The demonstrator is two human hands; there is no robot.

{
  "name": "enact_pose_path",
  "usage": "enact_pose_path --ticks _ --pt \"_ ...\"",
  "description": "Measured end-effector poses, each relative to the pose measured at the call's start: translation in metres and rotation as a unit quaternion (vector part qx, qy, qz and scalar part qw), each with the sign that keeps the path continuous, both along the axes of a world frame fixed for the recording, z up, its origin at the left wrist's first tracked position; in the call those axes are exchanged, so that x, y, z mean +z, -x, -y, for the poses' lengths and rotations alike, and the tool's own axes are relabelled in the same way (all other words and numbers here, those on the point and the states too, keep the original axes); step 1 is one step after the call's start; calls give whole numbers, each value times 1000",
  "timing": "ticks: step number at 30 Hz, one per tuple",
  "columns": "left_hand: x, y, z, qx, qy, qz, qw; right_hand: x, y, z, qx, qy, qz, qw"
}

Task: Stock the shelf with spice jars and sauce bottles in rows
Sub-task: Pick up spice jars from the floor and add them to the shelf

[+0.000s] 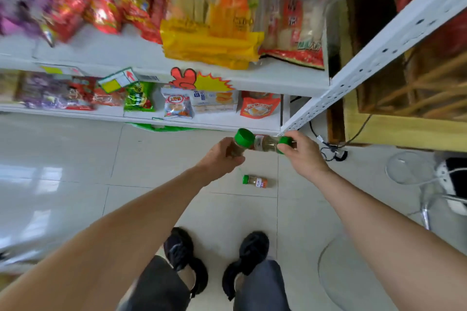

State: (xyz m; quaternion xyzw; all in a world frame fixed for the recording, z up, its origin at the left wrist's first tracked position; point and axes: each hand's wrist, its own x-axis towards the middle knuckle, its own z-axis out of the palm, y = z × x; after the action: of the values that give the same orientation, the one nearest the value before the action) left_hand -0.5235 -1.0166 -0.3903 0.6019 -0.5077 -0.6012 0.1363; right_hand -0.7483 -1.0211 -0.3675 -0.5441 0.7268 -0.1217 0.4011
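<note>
bare forearms, no sleeves showing, left hand (222, 156), right hand (303, 153), dark grey trousers (156, 288), black lace-up shoes (182, 252), bare ankles

The floor tiles (156, 209) looked smooth and shiny. The spice jars (265, 143) were clear with green plastic lids (243, 137). The snack bags (214, 20) looked shiny.

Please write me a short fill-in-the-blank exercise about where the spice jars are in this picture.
1. The left hand and the right hand each grip one spice jar with a ____ cap.
2. A third spice jar lies on its side on the ____.
3. The bottom shelf holds bagged ____, not jars.

Missing words: green; floor; snacks
</note>
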Motion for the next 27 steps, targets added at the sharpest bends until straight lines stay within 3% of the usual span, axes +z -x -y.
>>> enact_pose_path --ticks 10,18,27 --pt "208 -54 -12 129 31 -62 989 217 -58 22 136 41 13 990" --pt "305 -118 -20 189 97 -63 975 330 -120 36 161 54 29 985" --pt "390 -200 9 222 188 -90 952 427 -203 75 158 139 7 978"
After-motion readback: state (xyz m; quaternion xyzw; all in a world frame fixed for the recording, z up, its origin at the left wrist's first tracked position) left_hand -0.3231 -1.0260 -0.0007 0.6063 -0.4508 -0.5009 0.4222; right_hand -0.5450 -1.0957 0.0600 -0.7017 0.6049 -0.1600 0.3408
